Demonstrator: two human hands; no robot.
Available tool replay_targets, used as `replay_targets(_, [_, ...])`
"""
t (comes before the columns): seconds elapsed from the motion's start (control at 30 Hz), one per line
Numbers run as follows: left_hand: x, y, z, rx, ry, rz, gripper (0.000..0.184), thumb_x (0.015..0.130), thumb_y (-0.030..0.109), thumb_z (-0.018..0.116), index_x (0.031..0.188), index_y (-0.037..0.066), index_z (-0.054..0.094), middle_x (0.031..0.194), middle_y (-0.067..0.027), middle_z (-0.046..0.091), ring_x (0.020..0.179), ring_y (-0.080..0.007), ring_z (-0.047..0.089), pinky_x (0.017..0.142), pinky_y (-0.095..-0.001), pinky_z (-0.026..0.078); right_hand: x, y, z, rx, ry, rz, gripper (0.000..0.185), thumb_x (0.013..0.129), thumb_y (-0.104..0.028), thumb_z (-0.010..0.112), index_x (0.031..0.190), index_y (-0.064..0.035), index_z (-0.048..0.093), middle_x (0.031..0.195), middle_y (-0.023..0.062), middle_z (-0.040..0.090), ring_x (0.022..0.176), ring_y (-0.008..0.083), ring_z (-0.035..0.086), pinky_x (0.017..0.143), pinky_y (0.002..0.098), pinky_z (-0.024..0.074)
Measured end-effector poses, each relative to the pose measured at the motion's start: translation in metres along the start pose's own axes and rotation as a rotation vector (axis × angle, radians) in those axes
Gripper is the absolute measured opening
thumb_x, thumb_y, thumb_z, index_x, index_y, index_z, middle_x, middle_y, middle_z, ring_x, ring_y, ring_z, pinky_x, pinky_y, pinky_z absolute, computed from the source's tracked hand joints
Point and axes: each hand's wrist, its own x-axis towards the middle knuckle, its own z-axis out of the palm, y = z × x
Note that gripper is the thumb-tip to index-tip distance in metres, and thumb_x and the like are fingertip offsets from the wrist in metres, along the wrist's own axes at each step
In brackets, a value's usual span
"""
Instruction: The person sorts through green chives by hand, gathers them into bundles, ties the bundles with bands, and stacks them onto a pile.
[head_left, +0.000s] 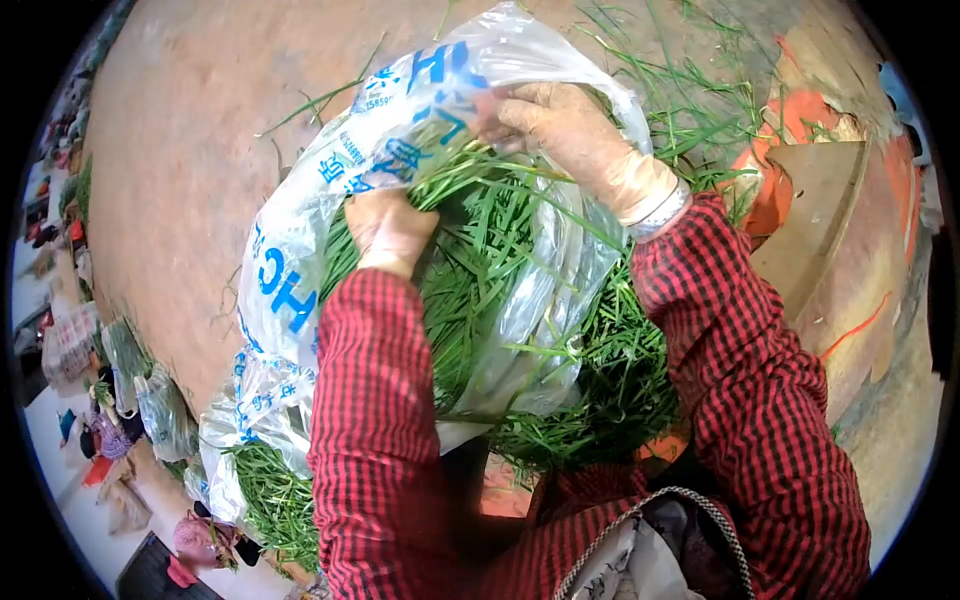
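A large clear plastic bag (285, 255) with blue print lies open in front of me, filled with long, thin green leaves (465, 310) that look like chives. My left hand (385, 230) is inside the mouth of the bag, closed around a bunch of the leaves, with its fingertips partly hidden. My right hand (575, 140) is at the far rim of the bag, fingers bent and pinching the plastic. Between the hands, leaf ends point up to the right. More leaves spill out at the bag's near right side.
Loose leaves (700, 95) are scattered on the brown floor (200, 120). To the right are a cardboard piece (815, 215) and orange plastic (770, 185). Another bag of greens (270, 500) sits at the lower left. Filled bags (165, 410) and people line the far left.
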Motion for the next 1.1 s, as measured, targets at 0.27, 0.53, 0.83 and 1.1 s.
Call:
replay_targets(0.27, [-0.107,-0.083,-0.032,-0.944,0.065,-0.098,0.062,0.073,0.0,0.073,0.13,0.002,0.047,0.117,-0.0124,0.063,0.101,-0.0222,0.062,0.092,-0.0349,0.049,-0.039,0.057,0.004,-0.922,-0.655,0.091,0.084,0.075,-0.043,0.076,0.14,-0.0021,0.042,0.132,0.0226,0.053,0.124,0.0307,0.052,0.105,0.0401,0.0416])
replay_targets(0.53, [-0.163,-0.115,-0.005,-1.94,-0.162,-0.134,0.057,0.092,0.032,0.061,0.139,0.009,0.038,0.127,-0.0095,0.058,0.106,-0.0248,0.063,0.089,-0.041,0.054,-0.067,0.055,0.136,-0.109,-0.737,-0.402,0.065,0.071,-0.054,0.075,0.109,-0.0032,0.066,0.105,0.0179,0.066,0.1,0.0318,0.063,0.089,0.0425,0.05])
replay_targets(0.83, [-0.293,-0.156,-0.066,-1.66,0.067,-0.395,0.049,0.092,0.03,0.059,0.132,0.004,0.046,0.123,-0.0109,0.06,0.106,-0.0244,0.062,0.093,-0.04,0.051,-0.17,0.033,0.255,-0.172,-0.519,-0.908,0.072,0.074,-0.028,0.075,0.136,-0.01,0.043,0.133,0.0146,0.047,0.125,0.034,0.046,0.106,0.0474,0.0395])
replay_targets(1.1, [-0.349,-0.135,-0.126,-1.923,0.808,-0.428,0.044,0.092,0.028,0.058,0.125,0.001,0.054,0.118,-0.0122,0.062,0.107,-0.024,0.061,0.096,-0.039,0.049,-0.248,-0.098,0.293,-0.408,-0.527,-1.096,0.099,0.06,-0.045,0.075,0.136,0.0043,0.037,0.14,0.0253,0.042,0.133,0.0366,0.039,0.112,0.0483,0.027])
